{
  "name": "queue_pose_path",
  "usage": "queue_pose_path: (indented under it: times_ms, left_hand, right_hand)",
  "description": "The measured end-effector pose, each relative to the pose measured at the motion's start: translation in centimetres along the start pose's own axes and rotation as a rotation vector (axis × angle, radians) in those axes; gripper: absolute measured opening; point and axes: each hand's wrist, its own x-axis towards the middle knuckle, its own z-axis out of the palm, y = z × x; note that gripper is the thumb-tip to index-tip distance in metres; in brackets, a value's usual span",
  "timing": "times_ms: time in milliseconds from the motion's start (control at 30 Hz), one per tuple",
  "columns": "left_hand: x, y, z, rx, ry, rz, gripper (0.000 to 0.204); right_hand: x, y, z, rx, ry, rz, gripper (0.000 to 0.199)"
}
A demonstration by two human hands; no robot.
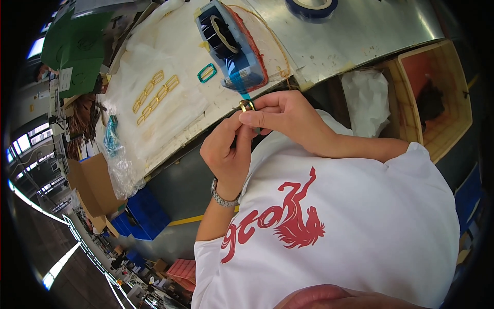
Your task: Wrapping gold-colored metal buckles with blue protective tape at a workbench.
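A small gold buckle (246, 104) is pinched between my two hands at the table's front edge. My left hand (225, 147), with a metal-band watch on its wrist, has its thumb and fingers closed on the near side. From the other side my right hand (296, 119) grips it with thumb and curled fingers. Blue-green tape (244, 93) stretches between the blue-grey tape dispenser (252, 67) and the buckle; my fingers hide part of it. Left of the dispenser lies a buckle with teal wrapping (207, 73). Farther left, several gold buckles (157, 96) lie in two rows.
The worktable (190, 105) has a pale covering and a metal section (360, 41) at right, bearing a blue tape roll (311, 9). Crumpled blue film (110, 136), an open cardboard box (92, 185) and blue bins (146, 213) stand left. A wooden box (453, 103) and white plastic bag (365, 100) are right.
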Motion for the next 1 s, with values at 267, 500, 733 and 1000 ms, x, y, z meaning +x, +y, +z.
queue_pose_path:
  times_ms: [267,500,733,1000]
  left_hand:
    - [3.2,-0.2,-1.1,-0.284,-0.199,-0.389,0.014]
    - [6.3,0.1,-2.2,-0.504,-0.356,-0.572,0.014]
    - [6.6,0.7,-2.7,-0.459,-0.367,-0.596,0.016]
    - [8.2,1.0,-3.9,-0.488,-0.447,-0.698,0.017]
  right_hand:
    - [0.8,0.8,-0.6,0.043,0.005,0.057,0.042]
    - [2.0,2.8,-2.0,-0.157,0.038,-0.306,0.042]
    - [2.0,1.2,-1.4,-0.079,-0.012,-0.272,0.036]
    - [1.5,1.0,-0.5,-0.101,0.055,-0.272,0.028]
